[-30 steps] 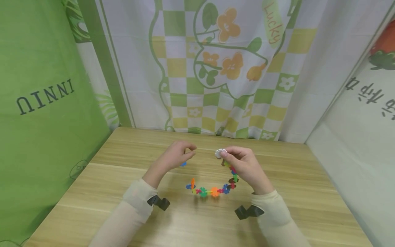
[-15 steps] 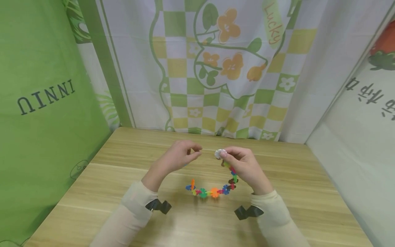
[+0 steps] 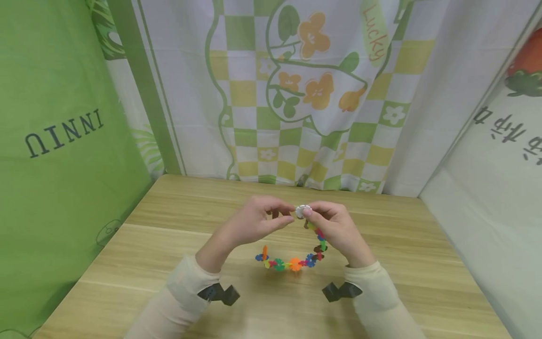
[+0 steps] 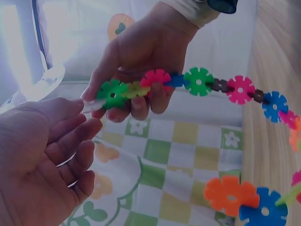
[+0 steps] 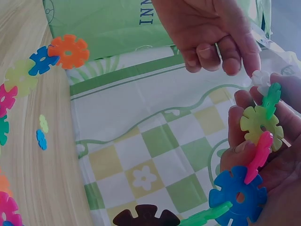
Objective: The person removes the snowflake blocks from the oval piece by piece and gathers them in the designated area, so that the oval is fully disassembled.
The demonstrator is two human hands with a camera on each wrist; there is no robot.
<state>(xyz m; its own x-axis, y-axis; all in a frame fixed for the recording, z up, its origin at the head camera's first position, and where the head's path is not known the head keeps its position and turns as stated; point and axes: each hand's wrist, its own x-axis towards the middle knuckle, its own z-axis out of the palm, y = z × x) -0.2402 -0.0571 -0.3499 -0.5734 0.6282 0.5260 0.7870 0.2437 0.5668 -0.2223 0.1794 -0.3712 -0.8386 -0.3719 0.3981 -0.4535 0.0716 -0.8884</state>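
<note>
A chain of colourful interlocking snowflake discs (image 3: 295, 264) curves down from my right hand (image 3: 340, 230). Its thumb and fingers pinch a white disc (image 3: 301, 211) at the top end, above the wooden table. Just behind the white piece come a green disc (image 4: 112, 94) and a yellow disc (image 5: 261, 126), which lie along the right fingers. My left hand (image 3: 256, 219) reaches in from the left with loosely bent fingers. In the right wrist view its index fingertip is right at the white disc's edge. An orange disc (image 5: 68, 52) and a blue one form the chain's other end.
Two small loose discs, a blue disc (image 5: 41, 140) and a yellow disc (image 5: 43, 123), lie on the wooden table (image 3: 394, 245). A checked curtain (image 3: 262, 150) hangs behind it. Green cloth (image 3: 72, 188) borders the left, white cloth (image 3: 487, 202) the right.
My left hand has moved right, from over the table near a blue disc to the white disc's edge. The right hand and its chain have stayed nearly still.
</note>
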